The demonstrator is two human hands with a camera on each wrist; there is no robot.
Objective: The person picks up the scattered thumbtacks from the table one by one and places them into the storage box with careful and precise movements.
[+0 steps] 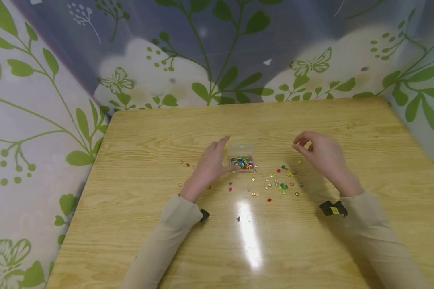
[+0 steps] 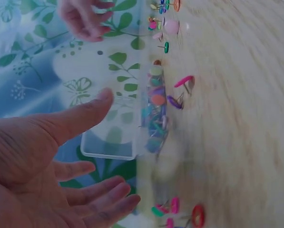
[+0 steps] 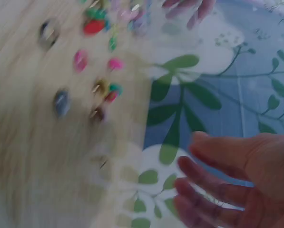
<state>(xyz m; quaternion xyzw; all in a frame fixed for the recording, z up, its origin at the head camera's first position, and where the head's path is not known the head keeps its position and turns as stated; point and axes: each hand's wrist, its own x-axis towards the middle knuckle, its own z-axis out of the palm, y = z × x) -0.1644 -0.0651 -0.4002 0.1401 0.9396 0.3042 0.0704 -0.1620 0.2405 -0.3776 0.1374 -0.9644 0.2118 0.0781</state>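
A small clear plastic box [image 1: 241,149] stands on the table with its lid raised, full of colourful thumbtacks [image 1: 243,162]. Beside its left side is my left hand [image 1: 207,165], fingers spread and thumb reaching toward the box's front. In the left wrist view, nothing lies in that hand's grasp. My right hand [image 1: 325,157] hovers above the table to the right of the scattered tacks. Its fingers bend loosely toward the thumb; the right wrist view shows the thumb [image 3: 222,149] apart from the fingers and nothing held.
Loose thumbtacks lie right of and in front of the box, among them a red tack [image 1: 269,200] and a dark tack [image 1: 238,218] nearer me. Several more lie around my left hand. A patterned curtain [image 1: 188,60] borders the wooden table [image 1: 148,241] at the back.
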